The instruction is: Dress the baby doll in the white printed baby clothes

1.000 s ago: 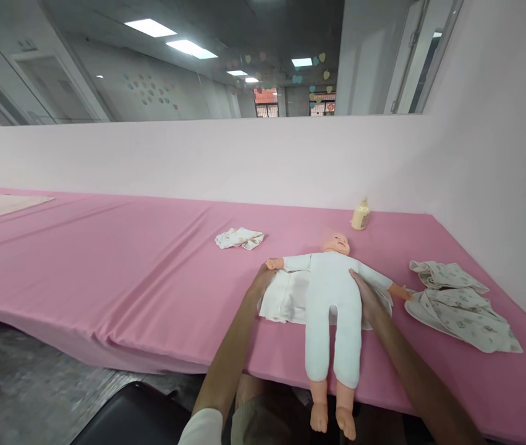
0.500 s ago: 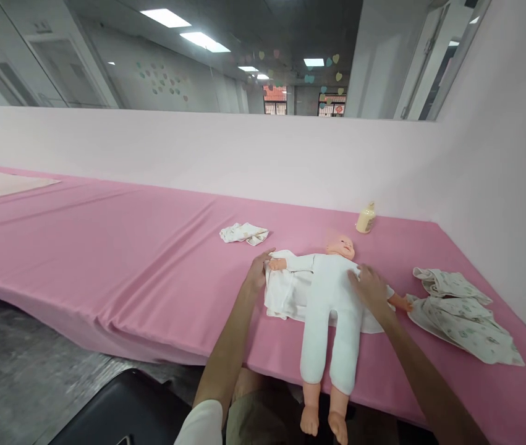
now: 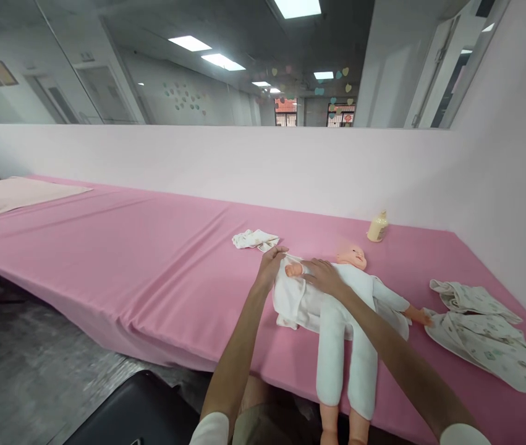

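A baby doll (image 3: pixel 358 287) in a white outfit lies on its back on the pink-covered table, head toward the wall and feet over the front edge. Under it a white cloth garment (image 3: pixel 297 303) is spread out. My left hand (image 3: pixel 272 266) is closed on the garment's upper left edge, close to the doll's small hand (image 3: pixel 293 269). Across the doll's chest reaches my right hand (image 3: pixel 325 276), its fingers around the doll's sleeved forearm. The doll's other arm stretches out to the right, its hand touching a patterned cloth.
Patterned baby clothes (image 3: pixel 489 346) lie at the right. A small folded cloth (image 3: pixel 254 240) is behind my left hand. A cream pump bottle (image 3: pixel 377 227) stands near the wall. A pale mat (image 3: pixel 21 193) covers the far left table. A black chair (image 3: pixel 133 411) stands below the front edge.
My right hand has moved left from the doll's chest side to its forearm by my left hand. My left hand stays at the garment's edge. The view has shifted slightly left.
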A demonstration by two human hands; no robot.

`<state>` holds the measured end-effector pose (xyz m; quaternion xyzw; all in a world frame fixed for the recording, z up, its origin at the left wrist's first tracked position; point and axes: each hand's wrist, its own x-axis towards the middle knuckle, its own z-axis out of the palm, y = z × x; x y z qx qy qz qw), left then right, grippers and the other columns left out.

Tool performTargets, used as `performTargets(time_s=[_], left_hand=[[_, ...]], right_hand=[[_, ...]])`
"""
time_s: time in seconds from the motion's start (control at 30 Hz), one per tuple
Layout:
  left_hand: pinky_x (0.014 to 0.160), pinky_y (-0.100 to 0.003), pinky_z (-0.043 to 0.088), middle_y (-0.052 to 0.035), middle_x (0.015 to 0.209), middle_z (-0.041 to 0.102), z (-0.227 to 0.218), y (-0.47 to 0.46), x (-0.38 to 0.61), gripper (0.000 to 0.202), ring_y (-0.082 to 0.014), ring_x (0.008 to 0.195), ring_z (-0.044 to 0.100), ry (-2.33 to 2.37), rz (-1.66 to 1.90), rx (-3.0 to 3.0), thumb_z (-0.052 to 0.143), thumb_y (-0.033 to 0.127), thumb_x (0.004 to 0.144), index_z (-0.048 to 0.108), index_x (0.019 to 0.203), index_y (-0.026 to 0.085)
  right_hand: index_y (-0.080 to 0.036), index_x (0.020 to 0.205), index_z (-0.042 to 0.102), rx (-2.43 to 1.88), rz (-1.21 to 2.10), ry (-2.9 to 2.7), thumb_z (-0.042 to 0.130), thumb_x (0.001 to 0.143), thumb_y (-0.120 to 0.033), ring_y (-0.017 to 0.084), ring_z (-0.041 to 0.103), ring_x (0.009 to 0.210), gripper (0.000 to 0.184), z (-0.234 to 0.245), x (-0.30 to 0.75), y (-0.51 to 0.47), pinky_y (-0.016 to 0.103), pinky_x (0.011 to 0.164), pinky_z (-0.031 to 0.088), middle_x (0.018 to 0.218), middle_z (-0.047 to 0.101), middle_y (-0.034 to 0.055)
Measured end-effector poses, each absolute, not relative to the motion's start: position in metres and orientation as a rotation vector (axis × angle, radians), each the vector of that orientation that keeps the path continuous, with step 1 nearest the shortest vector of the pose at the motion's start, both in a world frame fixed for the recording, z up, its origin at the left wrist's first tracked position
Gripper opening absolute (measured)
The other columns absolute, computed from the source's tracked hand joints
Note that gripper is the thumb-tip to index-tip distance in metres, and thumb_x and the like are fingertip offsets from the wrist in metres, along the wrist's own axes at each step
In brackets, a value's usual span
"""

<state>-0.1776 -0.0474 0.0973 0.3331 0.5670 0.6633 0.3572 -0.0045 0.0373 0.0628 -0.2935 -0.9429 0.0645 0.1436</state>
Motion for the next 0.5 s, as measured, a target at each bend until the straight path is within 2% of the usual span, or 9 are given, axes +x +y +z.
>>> performTargets(time_s=[0.1,0.2,0.3,0.4,0.5], left_hand=[[0.058,-0.022,0.035,0.0039,0.065,0.051,0.114,-0.048,-0.169,0.015,-0.009,0.057,0.044,1.499,1.75,0.851,0.058,0.023,0.069,0.064,0.082,0.017],[0.062,-0.022,0.036,0.0023,0.072,0.056,0.129,-0.044,-0.152,0.012,-0.0095,0.062,0.046,1.52,1.787,0.926,0.055,0.02,0.07,0.064,0.078,0.017],[0.066,-0.022,0.038,0.0006,0.078,0.06,0.144,-0.039,-0.13,0.013,-0.0101,0.069,0.05,1.541,1.805,1.042,0.051,0.015,0.071,0.064,0.074,0.017],[0.06,-0.022,0.037,0.0023,0.068,0.056,0.156,-0.033,-0.111,0.015,-0.0096,0.059,0.048,1.528,1.747,1.083,0.049,0.012,0.073,0.063,0.076,0.017],[0.052,-0.023,0.033,0.0052,0.055,0.047,0.164,-0.025,-0.096,0.016,-0.0092,0.048,0.041,1.512,1.674,1.089,0.047,0.012,0.076,0.062,0.08,0.018]], right_hand=[[-0.02,0.121,0.06,-0.977,0.095,-2.716,0.049,0.095,-0.041,0.021,0.061,0.105,0.035,0.067,-0.005,0.033,0.031,0.089,0.044,0.114,0.066,0.008],[-0.016,0.107,0.064,-1.096,0.024,-2.71,0.048,0.095,-0.038,0.022,0.062,0.1,0.029,0.07,-0.01,0.026,0.03,0.086,0.045,0.106,0.068,0.0103],[-0.012,0.108,0.063,-1.149,-0.054,-2.703,0.044,0.096,-0.03,0.025,0.06,0.1,0.029,0.072,-0.014,0.019,0.034,0.087,0.044,0.105,0.066,0.0152],[-0.008,0.111,0.063,-1.151,-0.142,-2.717,0.044,0.091,-0.014,0.028,0.058,0.102,0.028,0.071,-0.014,0.014,0.039,0.088,0.044,0.11,0.063,0.0203],[-0.008,0.111,0.064,-1.092,-0.183,-2.75,0.053,0.083,-0.006,0.027,0.058,0.1,0.03,0.067,-0.014,0.012,0.038,0.088,0.046,0.109,0.064,0.0197]])
